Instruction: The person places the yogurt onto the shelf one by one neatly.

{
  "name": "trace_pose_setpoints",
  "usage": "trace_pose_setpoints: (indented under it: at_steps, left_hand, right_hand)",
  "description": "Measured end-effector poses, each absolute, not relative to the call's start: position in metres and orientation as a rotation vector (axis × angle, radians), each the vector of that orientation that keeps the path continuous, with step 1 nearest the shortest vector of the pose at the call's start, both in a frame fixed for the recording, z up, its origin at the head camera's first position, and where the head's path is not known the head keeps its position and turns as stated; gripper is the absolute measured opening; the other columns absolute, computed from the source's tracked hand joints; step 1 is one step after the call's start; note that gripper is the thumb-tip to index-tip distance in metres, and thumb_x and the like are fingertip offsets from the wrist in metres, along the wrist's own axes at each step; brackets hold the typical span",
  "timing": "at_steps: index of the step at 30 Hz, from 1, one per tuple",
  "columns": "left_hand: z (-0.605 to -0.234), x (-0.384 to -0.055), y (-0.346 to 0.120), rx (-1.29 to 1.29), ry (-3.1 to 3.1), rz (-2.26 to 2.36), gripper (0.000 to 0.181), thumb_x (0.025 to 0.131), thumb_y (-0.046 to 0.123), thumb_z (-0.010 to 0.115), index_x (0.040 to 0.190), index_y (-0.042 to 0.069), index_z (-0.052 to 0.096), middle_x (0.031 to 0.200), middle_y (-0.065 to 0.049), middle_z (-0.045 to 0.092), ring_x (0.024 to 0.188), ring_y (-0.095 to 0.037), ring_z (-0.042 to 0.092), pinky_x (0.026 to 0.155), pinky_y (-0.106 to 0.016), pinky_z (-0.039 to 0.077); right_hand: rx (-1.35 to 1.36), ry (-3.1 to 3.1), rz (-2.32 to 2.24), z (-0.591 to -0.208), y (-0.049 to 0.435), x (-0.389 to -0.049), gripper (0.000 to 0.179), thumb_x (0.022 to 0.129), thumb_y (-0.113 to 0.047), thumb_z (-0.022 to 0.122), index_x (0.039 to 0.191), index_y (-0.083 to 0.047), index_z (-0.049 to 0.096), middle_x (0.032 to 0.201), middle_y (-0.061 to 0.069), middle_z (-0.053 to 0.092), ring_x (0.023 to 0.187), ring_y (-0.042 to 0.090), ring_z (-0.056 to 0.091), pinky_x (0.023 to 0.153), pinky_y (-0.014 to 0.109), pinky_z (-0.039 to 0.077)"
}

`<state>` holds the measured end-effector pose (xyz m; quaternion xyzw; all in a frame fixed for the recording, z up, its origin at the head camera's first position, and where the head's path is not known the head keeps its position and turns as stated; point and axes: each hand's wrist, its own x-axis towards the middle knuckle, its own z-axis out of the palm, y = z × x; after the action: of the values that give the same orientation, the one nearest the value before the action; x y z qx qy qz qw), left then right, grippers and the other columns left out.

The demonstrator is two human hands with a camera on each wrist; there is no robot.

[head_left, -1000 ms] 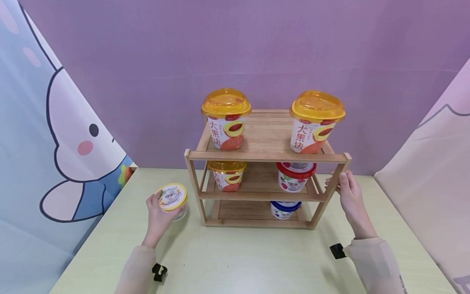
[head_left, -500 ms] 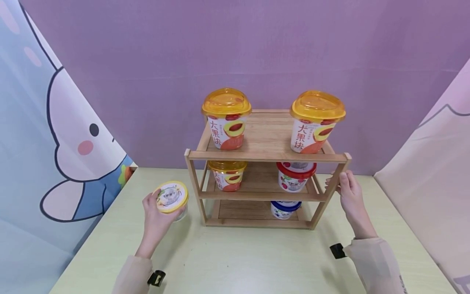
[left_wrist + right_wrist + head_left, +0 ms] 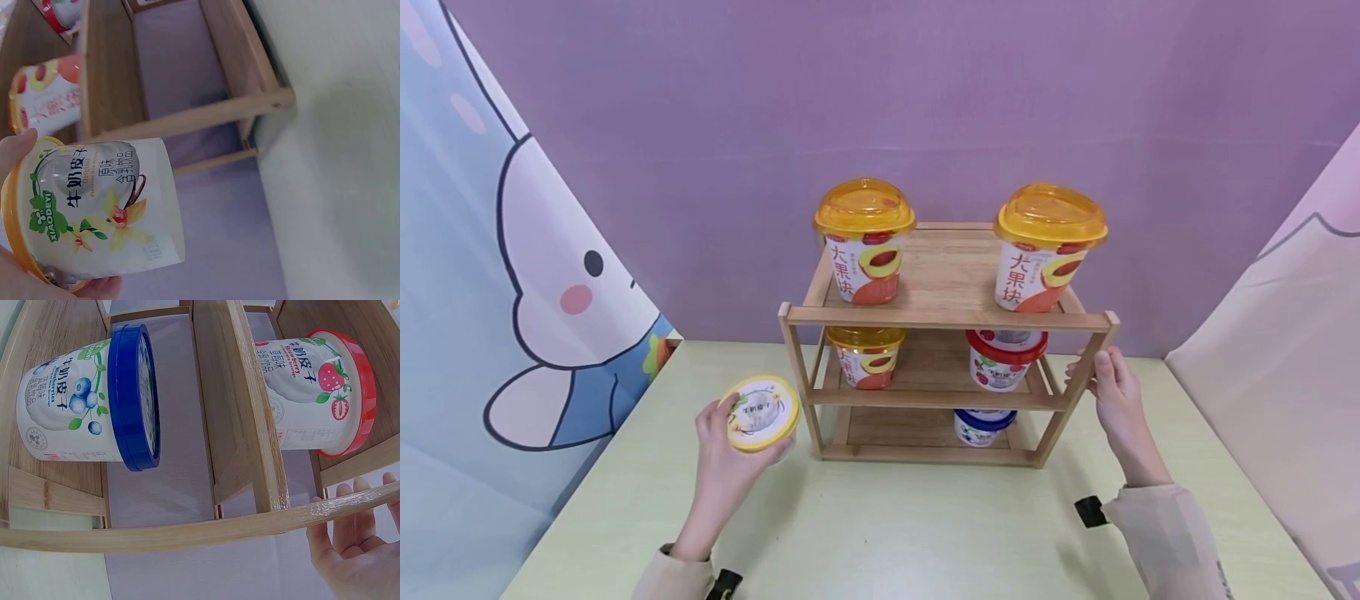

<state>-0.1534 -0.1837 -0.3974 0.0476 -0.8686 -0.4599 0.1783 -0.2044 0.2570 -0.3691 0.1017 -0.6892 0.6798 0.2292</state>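
Observation:
In the head view my left hand (image 3: 722,458) grips a yogurt cup (image 3: 763,414) with a yellow-rimmed lid, left of a wooden rack (image 3: 947,318). The left wrist view shows the cup (image 3: 112,209) sideways, its white wall printed with vanilla flowers, fingers round the lid end. On the rack's right side, my right hand (image 3: 1118,404) holds the front post, thumb in front and fingers behind. A blue-lidded blueberry cup (image 3: 69,403) stands on the bottom shelf and a red-lidded strawberry cup (image 3: 306,394) on the middle one.
Two orange-lidded peach cups, one left (image 3: 867,267) and one right (image 3: 1037,275), stand on the top shelf. Another peach cup (image 3: 868,367) is at the middle shelf's left. The pale table (image 3: 865,525) meets a purple backdrop (image 3: 737,125) behind the rack.
My left hand has raised the yellow-lidded cup and brought it slightly right and nearer the camera, so its lid looks larger. My right hand stays on the rack's post.

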Motion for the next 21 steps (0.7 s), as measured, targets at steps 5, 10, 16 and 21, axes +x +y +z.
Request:
trace_pose_setpoints:
  at_steps: [5, 10, 16, 21]
  left_hand:
    - [-0.392, -0.143, -0.175, 0.091, -2.451, -1.292, 0.091, 0.059, 0.024, 0.082, 0.131, -0.001, 0.03, 0.128, -0.023, 0.02, 0.11, -0.04, 0.035, 0.092, -0.058, 0.03]
    - [-0.388, -0.133, -0.167, 0.064, -2.435, -1.269, 0.09, 0.057, 0.022, 0.083, 0.129, 0.0, 0.033, 0.127, -0.022, 0.023, 0.108, -0.039, 0.037, 0.09, -0.058, 0.032]
    - [-0.387, -0.124, -0.156, 0.04, -2.431, -1.287, 0.089, 0.056, 0.023, 0.084, 0.129, 0.002, 0.035, 0.126, -0.02, 0.025, 0.109, -0.037, 0.038, 0.091, -0.056, 0.033]
    - [-0.391, -0.121, -0.144, 0.028, -2.461, -1.294, 0.09, 0.055, 0.023, 0.084, 0.129, 0.008, 0.036, 0.127, -0.015, 0.026, 0.11, -0.035, 0.04, 0.09, -0.053, 0.035]
  right_hand:
    - [0.286, -1.87, 1.894, -0.368, 0.255, -0.204, 0.018, 0.095, -0.02, 0.036, 0.086, -0.015, 0.051, 0.076, -0.005, 0.059, 0.071, 0.003, 0.058, 0.07, 0.012, 0.045]
    - [0.285, -1.873, 1.896, -0.367, 0.255, -0.204, 0.018, 0.095, -0.02, 0.036, 0.088, -0.014, 0.051, 0.076, -0.005, 0.059, 0.071, 0.004, 0.058, 0.07, 0.012, 0.045]
    - [0.287, -1.865, 1.892, -0.368, 0.255, -0.204, 0.018, 0.095, -0.02, 0.037, 0.087, -0.015, 0.052, 0.076, -0.005, 0.059, 0.071, 0.004, 0.058, 0.07, 0.012, 0.045]
    - [0.277, -1.883, 1.872, -0.367, 0.255, -0.204, 0.018, 0.095, -0.021, 0.036, 0.087, -0.015, 0.051, 0.076, -0.005, 0.058, 0.071, 0.003, 0.057, 0.071, 0.011, 0.045]
